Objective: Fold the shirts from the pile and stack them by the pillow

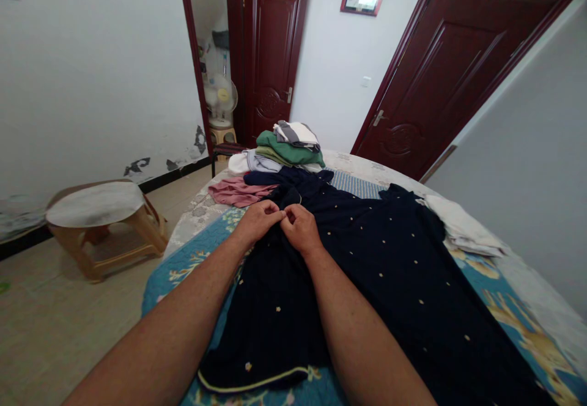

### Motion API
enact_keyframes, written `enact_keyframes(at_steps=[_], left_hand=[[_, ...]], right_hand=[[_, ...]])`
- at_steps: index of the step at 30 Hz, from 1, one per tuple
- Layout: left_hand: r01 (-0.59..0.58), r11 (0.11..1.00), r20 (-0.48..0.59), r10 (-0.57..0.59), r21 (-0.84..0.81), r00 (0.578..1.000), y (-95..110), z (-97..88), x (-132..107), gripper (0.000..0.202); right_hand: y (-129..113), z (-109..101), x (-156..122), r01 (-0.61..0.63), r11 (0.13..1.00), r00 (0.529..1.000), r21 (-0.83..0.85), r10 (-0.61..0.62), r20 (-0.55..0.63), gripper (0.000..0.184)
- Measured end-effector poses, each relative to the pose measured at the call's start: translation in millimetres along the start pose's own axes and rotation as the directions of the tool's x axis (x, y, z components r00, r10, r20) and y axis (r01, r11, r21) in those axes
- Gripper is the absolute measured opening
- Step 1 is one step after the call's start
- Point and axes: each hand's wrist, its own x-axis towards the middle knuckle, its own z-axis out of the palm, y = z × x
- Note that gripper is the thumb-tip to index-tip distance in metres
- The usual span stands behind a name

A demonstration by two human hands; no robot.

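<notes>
A dark navy garment [362,253] with small pale flowers lies spread over the table, one sleeve-like part with a yellow-edged hem reaching toward me. My left hand [262,217] and my right hand [299,227] meet near its upper left part, fingertips pinched together on the dark cloth. The exact bit between the fingers, perhaps an edge or fastening, is too small to make out. Just beyond the hands a thin pale trim shows on the cloth.
Behind the garment stands a pile of folded clothes [290,148], with a pink cloth [241,191] beside it. Folded white cloth [463,225] lies at the right. Under the garment is a blue floral cloth [192,277]. A plastic stool [98,204] stands left of the table.
</notes>
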Motion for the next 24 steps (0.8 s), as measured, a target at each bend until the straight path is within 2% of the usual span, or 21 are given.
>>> enact_keyframes(at_steps=[3, 7, 16, 20, 24], left_hand=[[0.05, 0.999, -0.034, -0.05, 0.005, 0.998, -2, 1.0, 0, 0.026], [0.073, 0.997, -0.034, -0.073, 0.015, 0.997, -6, 1.2, 2, 0.023], [0.077, 0.983, -0.077, -0.091, -0.169, 0.993, -14, 6.8, 6, 0.017], [0.122, 0.94, -0.066, -0.15, -0.318, 0.986, -15, 8.0, 5, 0.017], [0.16, 0.907, -0.052, -0.195, -0.389, 0.979, -9, 7.9, 3, 0.019]], right_hand=[[2, 3, -1, 0.015, 1.0, 1.0, -0.02, -0.015, 0.011, 0.009], [1, 4, -3, -0.03, 0.999, 0.999, -0.021, 0.031, 0.011, 0.01], [-7, -1, -1, -0.165, 0.983, 0.986, 0.085, 0.167, -0.018, 0.01], [-9, -2, -3, -0.133, 0.987, 0.991, 0.089, 0.134, -0.013, 0.012], [-9, -1, -4, -0.08, 0.996, 0.995, 0.035, 0.081, -0.053, 0.009]])
